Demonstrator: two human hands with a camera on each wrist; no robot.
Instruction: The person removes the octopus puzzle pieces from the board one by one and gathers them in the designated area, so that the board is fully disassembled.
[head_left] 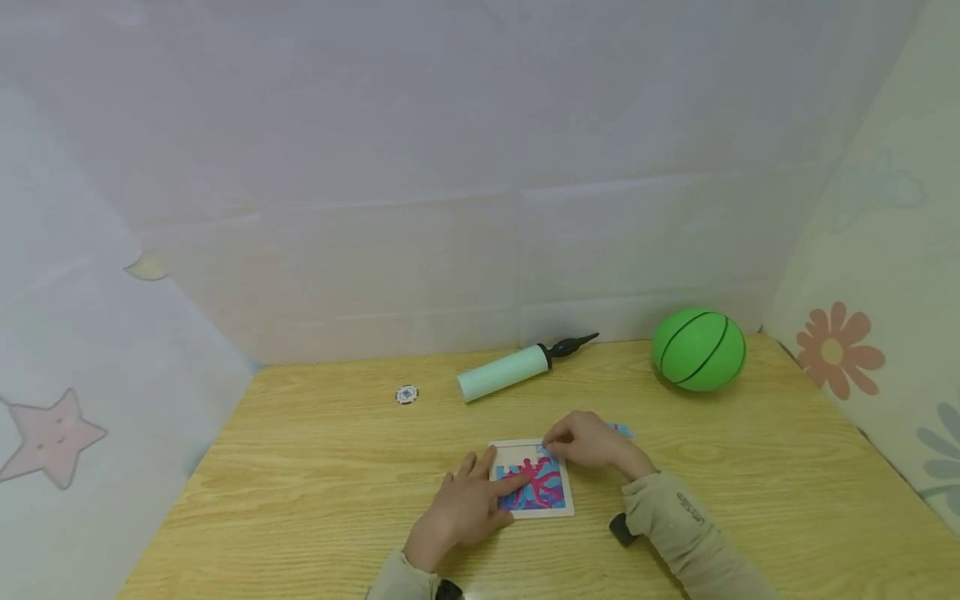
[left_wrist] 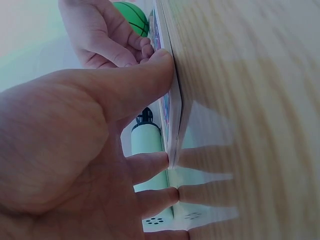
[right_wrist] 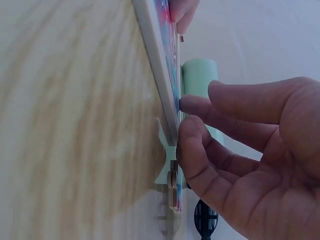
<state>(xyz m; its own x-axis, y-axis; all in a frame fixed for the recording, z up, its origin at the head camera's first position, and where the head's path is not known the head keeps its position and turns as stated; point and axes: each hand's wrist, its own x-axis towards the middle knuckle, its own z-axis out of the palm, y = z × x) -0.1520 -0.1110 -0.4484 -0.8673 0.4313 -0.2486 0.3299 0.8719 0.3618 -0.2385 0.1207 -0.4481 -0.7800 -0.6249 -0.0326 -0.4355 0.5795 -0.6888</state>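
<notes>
A jigsaw puzzle [head_left: 534,492] in a pale square frame lies on the table, showing a pink octopus on blue; bare backing shows along part of its top. My left hand [head_left: 467,506] spreads over its left side, index finger on the picture and thumb by the near edge. At the top right corner, my right hand [head_left: 592,442] touches a blue puzzle piece [head_left: 542,450] with bent fingertips. In the right wrist view, the thumb [right_wrist: 245,102] stands apart from the fingers, with no piece visible between them. Several loose puzzle pieces [right_wrist: 173,187] lie stacked beside the frame.
Behind the puzzle lies a mint-green hand pump [head_left: 504,373] with a black end. A green ball [head_left: 699,350] sits at the back right, and a round poker chip [head_left: 407,394] at the back left. Cloth-covered walls [head_left: 390,275] border the wooden table [head_left: 300,467].
</notes>
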